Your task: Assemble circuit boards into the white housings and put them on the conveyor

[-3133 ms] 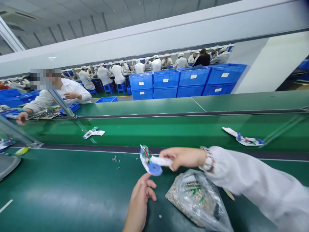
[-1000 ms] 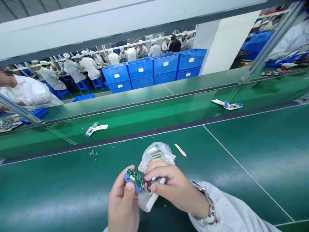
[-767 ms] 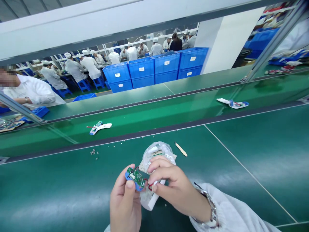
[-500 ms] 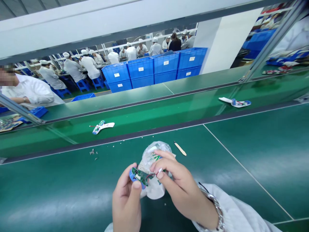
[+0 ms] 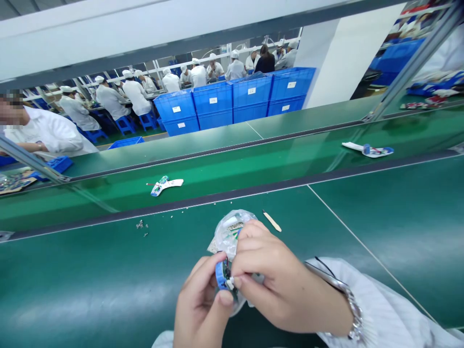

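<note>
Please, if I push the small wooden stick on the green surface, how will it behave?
The wooden stick looks thin and flat, so it is probably light and stiff. Lying flat on the smooth green surface, it would likely slide, not roll. Strong bending might snap it.

One head-worn camera looks forward and down from just above the person's own hands, with a wide lens and a frame rolled so that straight edges climb toward the right. Very near, at the bottom edge, sit the left hand (image 5: 201, 309) and the right hand (image 5: 286, 290), seen from above and behind. A green desk (image 5: 90, 285) fills the lower half, receding away from the viewpoint. Far off in the upper middle, the view reaches stacked blue crates (image 5: 250, 101) and rows of workers in white (image 5: 136, 96), all small with distance.
</note>
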Tool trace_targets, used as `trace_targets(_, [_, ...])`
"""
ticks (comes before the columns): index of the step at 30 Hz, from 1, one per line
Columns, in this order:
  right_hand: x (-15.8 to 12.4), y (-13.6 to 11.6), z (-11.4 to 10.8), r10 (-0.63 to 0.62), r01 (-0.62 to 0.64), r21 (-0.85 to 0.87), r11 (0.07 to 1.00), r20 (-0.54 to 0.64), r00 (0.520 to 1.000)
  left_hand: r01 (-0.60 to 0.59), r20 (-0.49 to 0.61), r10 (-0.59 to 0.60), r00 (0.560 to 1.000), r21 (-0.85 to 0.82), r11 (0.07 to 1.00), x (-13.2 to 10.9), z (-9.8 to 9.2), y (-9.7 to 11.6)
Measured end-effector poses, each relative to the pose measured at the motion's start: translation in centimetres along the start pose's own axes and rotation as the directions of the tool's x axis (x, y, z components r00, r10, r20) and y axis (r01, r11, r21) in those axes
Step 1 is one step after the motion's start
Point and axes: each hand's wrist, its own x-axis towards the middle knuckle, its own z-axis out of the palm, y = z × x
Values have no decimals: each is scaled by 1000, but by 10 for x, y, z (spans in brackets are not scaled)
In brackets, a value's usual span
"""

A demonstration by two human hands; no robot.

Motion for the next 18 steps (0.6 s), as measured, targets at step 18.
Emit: trace_targets(18, [2,0,-11,-56,63,-48,997,133,990,-24,111,11,994,120,993,4,-7,2])
